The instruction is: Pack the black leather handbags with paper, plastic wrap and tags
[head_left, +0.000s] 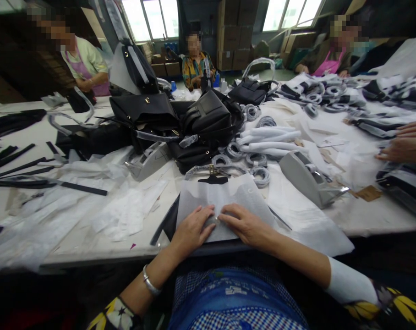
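Observation:
A black bag (167,221) lies flat at the table's front edge, mostly covered by a white foam sheet (190,195). My left hand (194,228) rests on the sheet with its fingers apart. Close to it on the right, my right hand (244,224) lies on the same sheet, fingers spread and fingertips near a small pale spot. Neither hand has anything gripped. Above the sheet's top edge show a black flap piece (213,179) and a plastic-wrapped handle with a buckle.
Tape dispensers stand at left (152,160) and right (306,178). Black bags (142,110) are piled behind, beside wrapped coils (260,176) and white rolls (270,137). Thin sheets (122,208) cover the left side. Another person's hands (407,142) are at far right; several people sit beyond.

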`<state>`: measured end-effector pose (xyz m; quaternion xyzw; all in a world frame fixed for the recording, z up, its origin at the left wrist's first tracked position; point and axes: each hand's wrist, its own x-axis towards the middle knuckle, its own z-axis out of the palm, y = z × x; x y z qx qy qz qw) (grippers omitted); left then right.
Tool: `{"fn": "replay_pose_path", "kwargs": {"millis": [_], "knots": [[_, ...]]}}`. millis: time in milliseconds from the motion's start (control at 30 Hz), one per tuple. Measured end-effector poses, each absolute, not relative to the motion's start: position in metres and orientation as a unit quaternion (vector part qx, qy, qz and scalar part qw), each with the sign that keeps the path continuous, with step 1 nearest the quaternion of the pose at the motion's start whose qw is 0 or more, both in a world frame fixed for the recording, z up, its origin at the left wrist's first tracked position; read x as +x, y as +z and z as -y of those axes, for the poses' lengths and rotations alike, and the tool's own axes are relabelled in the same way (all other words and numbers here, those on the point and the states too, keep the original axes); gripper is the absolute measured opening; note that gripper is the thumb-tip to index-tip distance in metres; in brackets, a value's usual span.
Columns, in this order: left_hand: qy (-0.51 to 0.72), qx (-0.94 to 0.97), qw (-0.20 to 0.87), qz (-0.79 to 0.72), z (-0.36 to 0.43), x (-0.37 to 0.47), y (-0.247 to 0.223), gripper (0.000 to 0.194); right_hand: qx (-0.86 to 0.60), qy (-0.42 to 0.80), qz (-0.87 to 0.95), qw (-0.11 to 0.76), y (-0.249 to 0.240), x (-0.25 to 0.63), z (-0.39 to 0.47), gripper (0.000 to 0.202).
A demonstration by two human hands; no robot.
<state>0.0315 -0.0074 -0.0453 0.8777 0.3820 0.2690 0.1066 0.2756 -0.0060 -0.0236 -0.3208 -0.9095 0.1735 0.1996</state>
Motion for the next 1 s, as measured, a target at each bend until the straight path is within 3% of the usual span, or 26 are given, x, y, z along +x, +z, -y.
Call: {"fn": "replay_pose_path", "kwargs": {"millis": [1000], "knots": [[0.277, 0.875, 0.100, -0.384, 0.0086, 0.0313, -0.0459, 0.024, -0.308, 0.159, 0.931, 0.118, -0.0262, 0.2785, 0.0063, 0.055]]}}
